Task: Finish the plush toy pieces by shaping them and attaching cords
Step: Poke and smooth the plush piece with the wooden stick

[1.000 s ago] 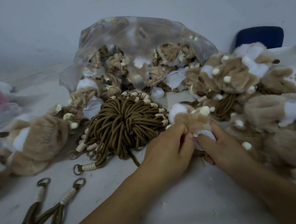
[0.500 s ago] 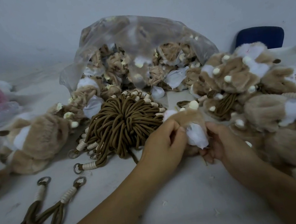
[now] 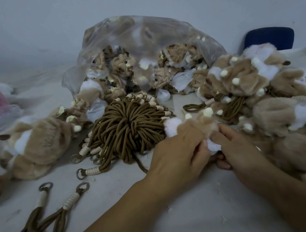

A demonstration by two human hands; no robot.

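While my left hand (image 3: 176,156) and right hand (image 3: 238,148), close together, both pinched one plush piece (image 3: 204,123) just right of the cord bundle (image 3: 128,127), a corded pile (image 3: 262,83) looked finished; the bag (image 3: 136,38) seemed far from emptied.

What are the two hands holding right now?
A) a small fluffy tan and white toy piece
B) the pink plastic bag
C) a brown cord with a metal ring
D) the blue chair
A: the left hand and the right hand both pinch the small fluffy tan-and-white plush toy piece, while the round bundle of brown cords lies just left of it.
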